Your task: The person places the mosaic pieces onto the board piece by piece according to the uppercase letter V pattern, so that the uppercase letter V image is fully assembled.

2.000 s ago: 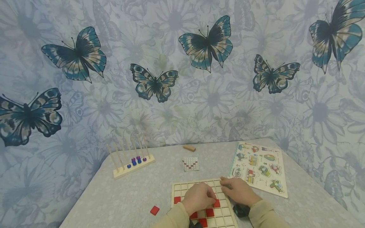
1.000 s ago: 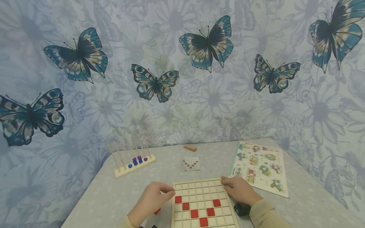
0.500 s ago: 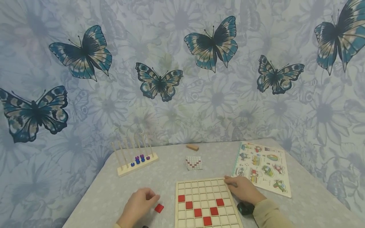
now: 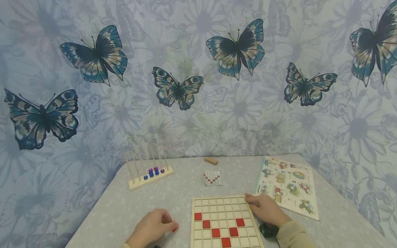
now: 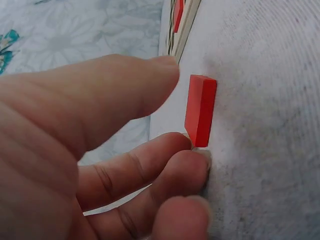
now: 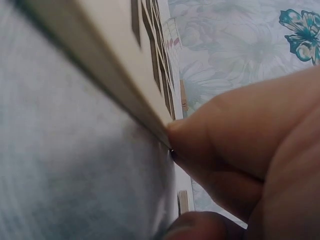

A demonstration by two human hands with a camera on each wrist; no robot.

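Note:
A wooden grid board (image 4: 193, 224) lies in front of me, with several red tiles set in its squares in a V. A loose red tile (image 5: 201, 111) lies flat on the cloth left of the board. My left hand (image 4: 152, 225) is at this tile: in the left wrist view its fingertips are right at the tile's near edge, and the thumb hangs over it with a gap. In the head view the thumb hides part of the tile. My right hand (image 4: 269, 210) pinches the board's far right corner between thumb and forefinger, seen close in the right wrist view.
Behind the board lies a small pattern card (image 4: 212, 178) with a red V on a grid. Further back is a small wooden block (image 4: 211, 161). A peg rack (image 4: 152, 179) with blue and purple beads stands back left. A picture puzzle board (image 4: 288, 186) lies at right.
The left hand has gone from the board's red tiles leftward to the loose red tile and come down beside it. The right hand has stayed at the corner. The head view has shifted slightly.

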